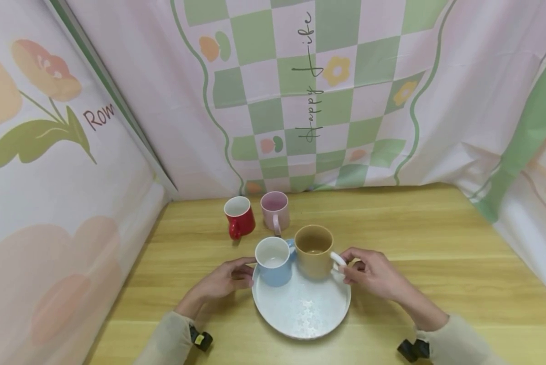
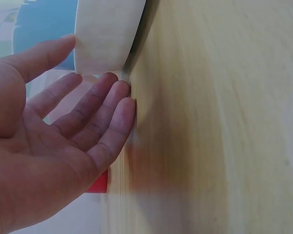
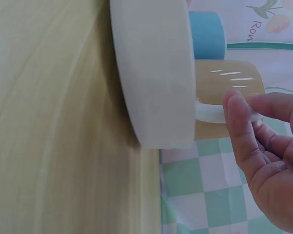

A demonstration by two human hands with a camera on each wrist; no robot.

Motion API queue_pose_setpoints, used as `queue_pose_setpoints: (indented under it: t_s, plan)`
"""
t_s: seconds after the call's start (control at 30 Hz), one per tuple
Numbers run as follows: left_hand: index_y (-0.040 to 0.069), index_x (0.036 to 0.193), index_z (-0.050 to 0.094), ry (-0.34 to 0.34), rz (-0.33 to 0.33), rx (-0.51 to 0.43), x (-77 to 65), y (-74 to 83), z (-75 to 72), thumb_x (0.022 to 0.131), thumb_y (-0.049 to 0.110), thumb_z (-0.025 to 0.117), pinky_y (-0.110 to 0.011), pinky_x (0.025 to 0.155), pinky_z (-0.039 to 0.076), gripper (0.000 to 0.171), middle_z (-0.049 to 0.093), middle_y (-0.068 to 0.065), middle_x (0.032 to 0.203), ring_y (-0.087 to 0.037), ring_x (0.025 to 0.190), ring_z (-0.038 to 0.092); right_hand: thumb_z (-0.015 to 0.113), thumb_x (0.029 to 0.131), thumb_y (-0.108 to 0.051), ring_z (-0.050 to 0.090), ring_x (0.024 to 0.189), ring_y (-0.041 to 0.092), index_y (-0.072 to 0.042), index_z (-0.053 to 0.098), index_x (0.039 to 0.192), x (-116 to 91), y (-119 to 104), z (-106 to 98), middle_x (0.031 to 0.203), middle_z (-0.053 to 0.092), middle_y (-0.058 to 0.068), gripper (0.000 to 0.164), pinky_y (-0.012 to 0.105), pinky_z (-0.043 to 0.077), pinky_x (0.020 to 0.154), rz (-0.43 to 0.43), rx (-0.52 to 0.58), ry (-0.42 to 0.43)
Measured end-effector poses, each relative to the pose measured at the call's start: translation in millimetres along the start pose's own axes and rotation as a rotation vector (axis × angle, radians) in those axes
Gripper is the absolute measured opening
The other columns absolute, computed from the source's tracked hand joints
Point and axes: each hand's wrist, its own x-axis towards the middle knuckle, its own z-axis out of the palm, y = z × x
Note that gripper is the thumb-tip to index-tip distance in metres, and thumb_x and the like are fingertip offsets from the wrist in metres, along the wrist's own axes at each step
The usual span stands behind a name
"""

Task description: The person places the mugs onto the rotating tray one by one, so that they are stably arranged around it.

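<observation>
A round white tray (image 1: 305, 317) with a raised rim carries a light blue mug (image 1: 275, 274) and a tan mug (image 1: 316, 261) with a white handle (image 1: 338, 259). My right hand (image 1: 370, 271) pinches that handle between thumb and fingers, as the right wrist view also shows (image 3: 268, 141). On the opposite side, my left hand (image 1: 224, 279) reaches to the tray's left rim beside the blue mug. In the left wrist view its fingers (image 2: 112, 124) are relaxed, with the fingertips right at the tray's side wall (image 2: 105, 39).
Behind the tray stand a red mug (image 1: 241, 220) and a pink mug (image 1: 275, 210), both upright on the wooden table (image 1: 414, 228). Printed cloth (image 1: 199, 167) hangs along the table's back edge, and another patterned cloth (image 1: 72, 203) rises on the left.
</observation>
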Motion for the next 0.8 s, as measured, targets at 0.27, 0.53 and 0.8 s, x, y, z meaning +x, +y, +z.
queue_pose_setpoints:
  t_s: [0.27,0.53,0.8]
  plan:
    - [0.013,0.148,0.046,0.003,0.015,0.004,0.0,0.9,0.1,0.097,0.015,0.065,-0.046,0.106,0.050,0.055,0.066,-0.015,0.129,-0.030,0.122,0.061,0.066,0.095,-0.010,0.069,0.070,0.012,0.001,0.065,0.108,6.6,8.7,5.6,0.090,0.071,0.017,0.018,0.033,0.062,0.063,-0.015,-0.026,-0.004]
    - [0.013,0.148,0.046,0.002,0.027,0.009,-0.4,0.5,0.0,0.096,0.015,0.066,-0.044,0.105,0.051,0.056,0.066,-0.015,0.128,-0.030,0.122,0.061,0.065,0.095,-0.007,0.070,0.071,0.015,0.000,0.065,0.107,11.6,15.0,10.6,0.087,0.071,0.014,0.014,0.029,0.061,0.063,-0.026,-0.032,-0.007]
    - [0.011,0.148,0.045,-0.002,0.041,0.001,-1.0,0.8,0.4,0.097,0.014,0.065,-0.045,0.105,0.051,0.056,0.066,-0.018,0.128,-0.033,0.123,0.061,0.064,0.094,-0.003,0.071,0.074,0.015,0.002,0.065,0.108,14.2,14.1,8.6,0.095,0.070,0.017,0.015,0.028,0.062,0.065,-0.008,-0.010,-0.031]
